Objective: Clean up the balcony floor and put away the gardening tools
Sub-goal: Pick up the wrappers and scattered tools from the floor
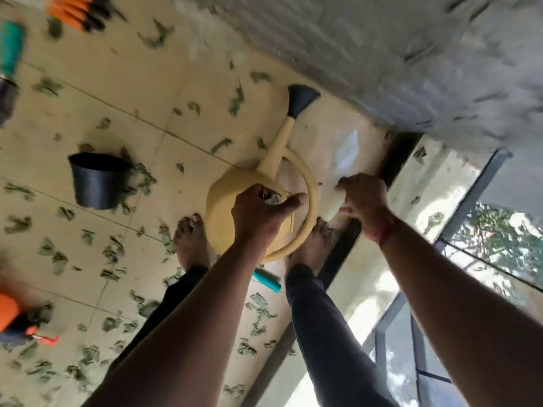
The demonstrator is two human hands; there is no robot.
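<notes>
My left hand (261, 212) hovers over the yellow watering can (226, 195) and pinches a small wad of leaf scraps (271, 199) between its fingers and thumb. The can stands on the tiled floor (123, 92) between my bare feet, its black rose (301, 102) pointing at the wall. My right hand (364, 201) is curled around the edge of a pale translucent plastic bag (346, 157) that lies by the floor's edge. Torn green leaf scraps (111, 254) are scattered over the tiles.
An empty black pot (97, 180) stands left of the can. A teal-handled tool (10, 48) and orange-and-black tools (76, 10) lie top left, an orange sprayer (11, 315) bottom left, a teal handle (267, 282) between my legs. A glass railing (470, 215) is on the right, a concrete wall (382, 54) ahead.
</notes>
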